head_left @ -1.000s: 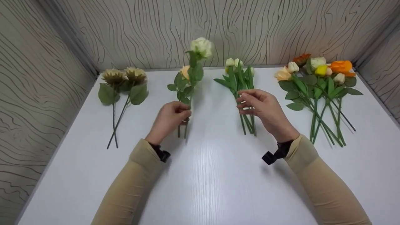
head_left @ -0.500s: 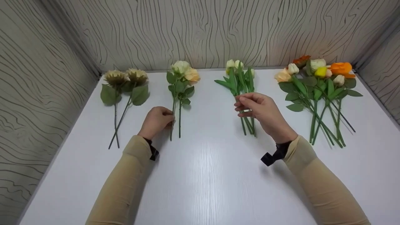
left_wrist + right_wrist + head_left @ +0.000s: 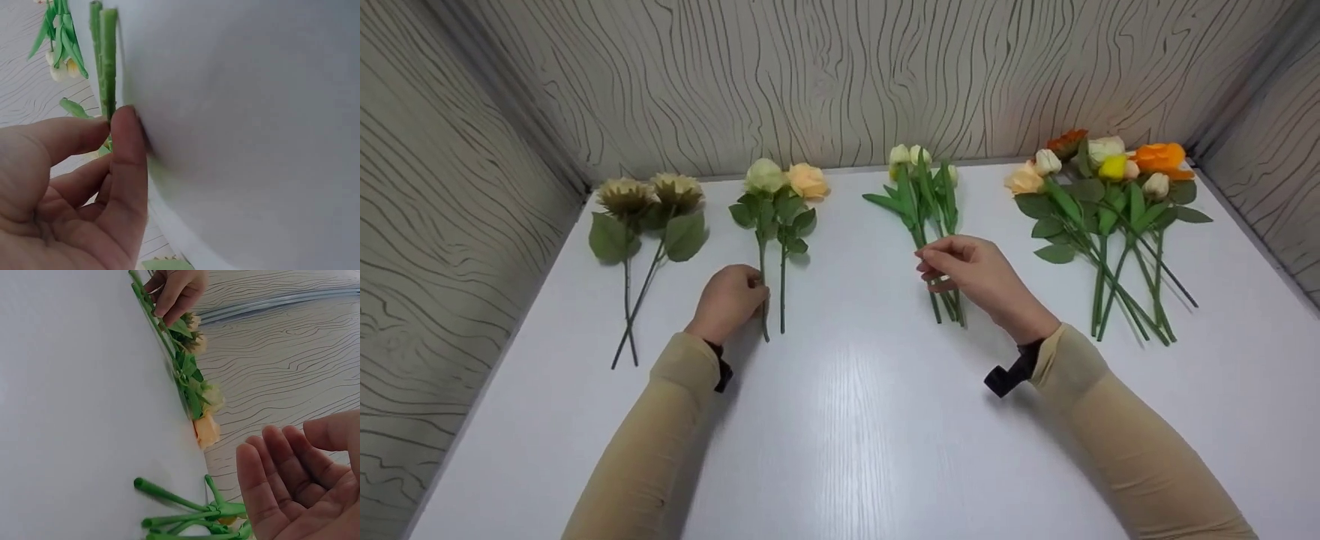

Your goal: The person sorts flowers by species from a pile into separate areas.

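My left hand [image 3: 729,301] pinches the green stem of a pale white rose [image 3: 765,176] between thumb and fingers. The rose lies at the back of the table, and its stem shows close up in the left wrist view [image 3: 108,62]. Just to its right lies a peach rose [image 3: 808,181], its stem apart from the hand. My right hand [image 3: 986,279] hovers over the stems of a bunch of white tulips [image 3: 919,199]. In the right wrist view its fingers [image 3: 281,467] are loosely bent, with nothing between them and the thumb.
Two beige sunflower-like flowers [image 3: 649,202] with crossed stems lie on the left of the white table [image 3: 840,420]. A mixed pile of flowers [image 3: 1110,187], orange, yellow, white and peach, lies at the right. Wood-patterned walls [image 3: 825,82] enclose the table's back and sides.
My left hand has brought the white rose down and left, from raised above the peach rose to lying beside it on its left. The right hand has stayed over the tulips, dipping slightly.
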Motion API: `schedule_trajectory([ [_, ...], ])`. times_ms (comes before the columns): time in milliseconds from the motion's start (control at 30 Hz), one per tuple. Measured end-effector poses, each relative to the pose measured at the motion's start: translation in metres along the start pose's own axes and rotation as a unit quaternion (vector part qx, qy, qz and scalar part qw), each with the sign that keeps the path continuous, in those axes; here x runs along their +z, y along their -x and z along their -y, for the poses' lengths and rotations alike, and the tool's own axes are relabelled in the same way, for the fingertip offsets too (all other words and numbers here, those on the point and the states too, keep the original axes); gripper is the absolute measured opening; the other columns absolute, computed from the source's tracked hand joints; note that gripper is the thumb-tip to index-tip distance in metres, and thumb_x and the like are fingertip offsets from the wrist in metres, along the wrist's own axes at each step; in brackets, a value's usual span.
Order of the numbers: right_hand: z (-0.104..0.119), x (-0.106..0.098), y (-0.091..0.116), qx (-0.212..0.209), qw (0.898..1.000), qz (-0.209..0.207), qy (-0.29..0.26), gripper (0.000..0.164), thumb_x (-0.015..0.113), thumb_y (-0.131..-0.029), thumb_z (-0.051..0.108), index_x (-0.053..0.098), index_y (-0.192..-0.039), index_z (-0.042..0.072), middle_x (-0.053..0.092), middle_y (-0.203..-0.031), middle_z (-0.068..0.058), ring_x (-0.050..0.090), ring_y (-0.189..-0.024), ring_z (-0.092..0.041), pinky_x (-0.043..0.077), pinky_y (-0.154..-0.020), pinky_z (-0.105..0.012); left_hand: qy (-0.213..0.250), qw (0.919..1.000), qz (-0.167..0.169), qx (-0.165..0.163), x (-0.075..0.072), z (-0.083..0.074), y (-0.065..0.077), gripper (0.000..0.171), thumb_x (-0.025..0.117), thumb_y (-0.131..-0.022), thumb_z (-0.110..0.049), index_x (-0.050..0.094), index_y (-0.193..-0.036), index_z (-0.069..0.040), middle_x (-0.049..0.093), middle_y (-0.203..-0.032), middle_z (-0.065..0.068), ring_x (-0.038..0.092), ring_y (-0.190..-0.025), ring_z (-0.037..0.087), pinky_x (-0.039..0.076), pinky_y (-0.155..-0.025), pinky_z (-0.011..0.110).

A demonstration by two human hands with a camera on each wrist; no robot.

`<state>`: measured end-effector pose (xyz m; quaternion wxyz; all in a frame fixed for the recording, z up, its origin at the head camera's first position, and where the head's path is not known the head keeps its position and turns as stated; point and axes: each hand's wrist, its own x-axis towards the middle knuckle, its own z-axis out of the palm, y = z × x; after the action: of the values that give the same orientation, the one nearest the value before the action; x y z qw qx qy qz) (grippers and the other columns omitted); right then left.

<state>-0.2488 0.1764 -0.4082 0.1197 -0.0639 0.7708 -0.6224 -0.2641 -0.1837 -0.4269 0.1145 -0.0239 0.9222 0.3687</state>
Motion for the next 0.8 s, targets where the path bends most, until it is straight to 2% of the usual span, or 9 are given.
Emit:
schedule_trajectory([
  [133, -0.003, -0.013, 0.005, 0.012, 1.000, -0.010, 0.022, 0.042, 0.063, -0.104, 0.035, 0.064, -0.126, -0.001, 0.065, -0.119, -0.023, 0.064, -0.110, -0.034, 0.058, -0.090, -0.038, -0.060, 0.9980, -0.004, 0.021, 0.002, -0.001, 0.001, 0.020, 0.055, -0.099, -0.006, 0.071, -0.105, 0.004, 0.063, -0.082, 0.011, 0.057, -0.070, 0.022, 0.048, -0.064, 0.034],
  [300, -0.004, -0.038, 0.013, 0.023, 0.998, -0.025, 0.057, 0.049, 0.062, -0.104, 0.039, 0.062, -0.130, -0.003, 0.063, -0.123, -0.025, 0.063, -0.113, -0.034, 0.058, -0.090, -0.036, -0.105, 0.9938, -0.008, 0.037, 0.004, -0.004, 0.003, 0.021, 0.054, -0.103, -0.008, 0.071, -0.097, 0.003, 0.063, -0.084, 0.011, 0.056, -0.073, 0.024, 0.049, -0.066, 0.037],
  [433, -0.006, -0.071, 0.020, 0.038, 0.992, -0.048, 0.109, 0.050, 0.059, -0.105, 0.040, 0.062, -0.133, -0.001, 0.063, -0.126, -0.022, 0.063, -0.114, -0.034, 0.058, -0.088, -0.033, -0.143, 0.9888, -0.015, 0.040, 0.002, -0.009, 0.008, 0.027, 0.054, -0.106, -0.018, 0.067, -0.095, 0.004, 0.061, -0.089, 0.016, 0.057, -0.077, 0.027, 0.050, -0.069, 0.040],
  [500, -0.007, -0.094, 0.024, 0.053, 0.986, -0.067, 0.143, 0.051, 0.057, -0.105, 0.043, 0.062, -0.135, 0.001, 0.064, -0.127, -0.020, 0.062, -0.113, -0.033, 0.058, -0.087, -0.031, -0.163, 0.9849, -0.031, 0.051, 0.002, -0.014, 0.010, 0.032, 0.056, -0.106, -0.023, 0.066, -0.102, 0.007, 0.060, -0.096, 0.019, 0.059, -0.081, 0.030, 0.052, -0.073, 0.043],
  [600, -0.012, -0.133, 0.029, 0.074, 0.968, -0.107, 0.215, 0.054, 0.054, -0.105, 0.048, 0.062, -0.136, 0.004, 0.064, -0.127, -0.019, 0.060, -0.106, -0.031, 0.058, -0.081, -0.029, -0.182, 0.9770, -0.070, 0.087, 0.004, -0.026, 0.013, 0.041, 0.058, -0.106, -0.028, 0.063, -0.123, 0.009, 0.060, -0.110, 0.024, 0.064, -0.093, 0.035, 0.055, -0.081, 0.047],
  [667, -0.018, -0.159, 0.033, 0.078, 0.950, -0.137, 0.270, 0.054, 0.052, -0.105, 0.047, 0.062, -0.135, 0.003, 0.063, -0.125, -0.021, 0.057, -0.101, -0.031, 0.055, -0.077, -0.032, -0.185, 0.9706, -0.092, 0.124, 0.011, -0.039, 0.014, 0.047, 0.060, -0.105, -0.029, 0.059, -0.136, 0.006, 0.060, -0.120, 0.024, 0.064, -0.103, 0.037, 0.055, -0.086, 0.048],
  [733, -0.025, -0.181, 0.038, 0.074, 0.928, -0.171, 0.323, 0.052, 0.052, -0.106, 0.043, 0.063, -0.133, 0.000, 0.064, -0.123, -0.024, 0.056, -0.100, -0.032, 0.051, -0.073, -0.035, -0.185, 0.9634, -0.099, 0.167, 0.022, -0.054, 0.018, 0.052, 0.062, -0.104, -0.031, 0.054, -0.144, 0.002, 0.060, -0.128, 0.022, 0.062, -0.112, 0.037, 0.055, -0.089, 0.048],
  [800, -0.033, -0.200, 0.044, 0.066, 0.909, -0.195, 0.362, 0.049, 0.051, -0.106, 0.037, 0.064, -0.128, -0.005, 0.064, -0.121, -0.028, 0.057, -0.099, -0.037, 0.049, -0.073, -0.042, -0.190, 0.9523, -0.094, 0.219, 0.035, -0.070, 0.024, 0.054, 0.063, -0.104, -0.032, 0.051, -0.148, -0.002, 0.059, -0.134, 0.019, 0.058, -0.121, 0.035, 0.053, -0.096, 0.047],
])
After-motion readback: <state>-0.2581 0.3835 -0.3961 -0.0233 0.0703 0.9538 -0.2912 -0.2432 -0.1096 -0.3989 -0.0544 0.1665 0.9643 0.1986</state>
